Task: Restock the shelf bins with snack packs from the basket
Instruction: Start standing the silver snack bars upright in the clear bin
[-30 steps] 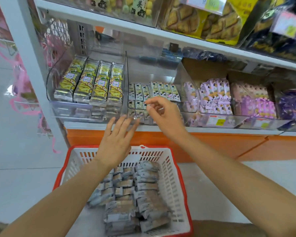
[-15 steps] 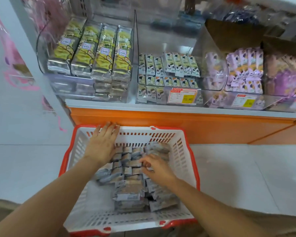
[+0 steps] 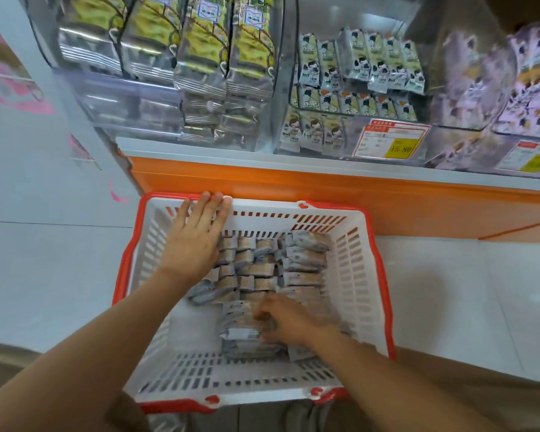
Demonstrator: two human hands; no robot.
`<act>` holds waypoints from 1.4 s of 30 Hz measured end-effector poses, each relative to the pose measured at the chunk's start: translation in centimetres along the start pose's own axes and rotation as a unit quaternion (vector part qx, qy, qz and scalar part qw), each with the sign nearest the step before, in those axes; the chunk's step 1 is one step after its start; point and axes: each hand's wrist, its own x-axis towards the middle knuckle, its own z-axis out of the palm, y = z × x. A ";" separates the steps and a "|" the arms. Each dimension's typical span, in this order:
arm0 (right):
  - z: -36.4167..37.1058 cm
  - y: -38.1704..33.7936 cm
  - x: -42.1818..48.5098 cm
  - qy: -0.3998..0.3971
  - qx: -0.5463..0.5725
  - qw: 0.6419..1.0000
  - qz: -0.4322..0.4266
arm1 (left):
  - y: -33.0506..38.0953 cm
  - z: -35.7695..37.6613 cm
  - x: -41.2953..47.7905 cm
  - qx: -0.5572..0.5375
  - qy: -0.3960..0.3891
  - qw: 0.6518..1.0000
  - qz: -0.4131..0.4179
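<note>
down in the red-rimmed basket (image 3: pixel 325 204) on the floor: grey snack packs (image 3: pixel 262 271), stacked in rows, long axis running left to right across the basket. curled over the near stack, the right hand (image 3: pixel 286 322), fingers on top and thumb at the near edge, seemingly pinching the top pack or two; too blurred to count. flat and spread, the left hand (image 3: pixel 197 241), fingertips touching the far rim, holding nothing. far closer to the near stack, the right hand, so probably the one to lift. up and ahead from there, slightly right, above the orange shelf base (image 3: pixel 293 185): the middle bin (image 3: pixel 356 113), partly filled with cartoon-figure packs. on its front a price label (image 3: pixel 393 141), readable only as "15.80"; rest of the print too small. left of it green-and-yellow packs (image 3: pixel 200 42), right of it purple packs (image 3: pixel 527 73), writing illegible.
</note>
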 end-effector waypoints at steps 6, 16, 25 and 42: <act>-0.9 -0.3 -0.4 0.025 0.061 0.998 0.007 | 0.2 -0.6 0.1 -0.009 -0.018 1.000 -0.008; -8.7 -0.7 -4.3 0.278 0.290 0.916 0.009 | 3.4 -4.7 0.3 -0.214 -0.017 0.975 0.065; -14.7 -3.1 -9.6 0.402 0.366 0.834 -0.092 | 6.9 -9.8 -0.4 -0.558 -0.109 0.822 0.028; -17.6 -6.2 -15.5 0.521 0.268 0.796 -0.153 | 9.1 -17.8 -0.3 -0.465 0.146 0.870 0.073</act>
